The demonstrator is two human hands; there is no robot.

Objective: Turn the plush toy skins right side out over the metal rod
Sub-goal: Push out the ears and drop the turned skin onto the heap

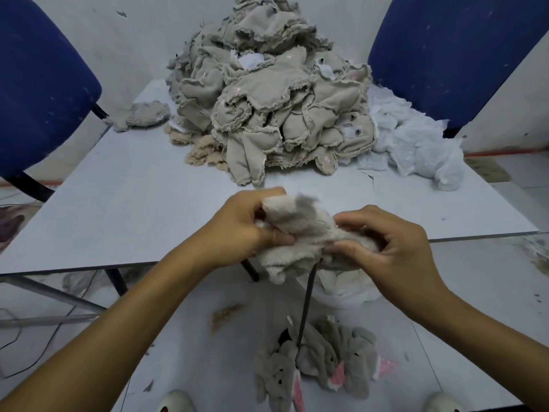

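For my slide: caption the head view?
Both hands work a plush skin over the metal rod.

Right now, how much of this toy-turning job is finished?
A few fluffy, turned skins lie on the floor by the metal rod. Both the left hand and right hand grip one plush skin over the rod's top. A large pile of inside-out skins on the table remains.

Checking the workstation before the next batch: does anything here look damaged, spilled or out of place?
Yes. The table has a crack in its surface just in front of the pile of inside-out skins. A loose tuft of brown fluff lies on the floor, left of the metal rod. Nothing else stands out.
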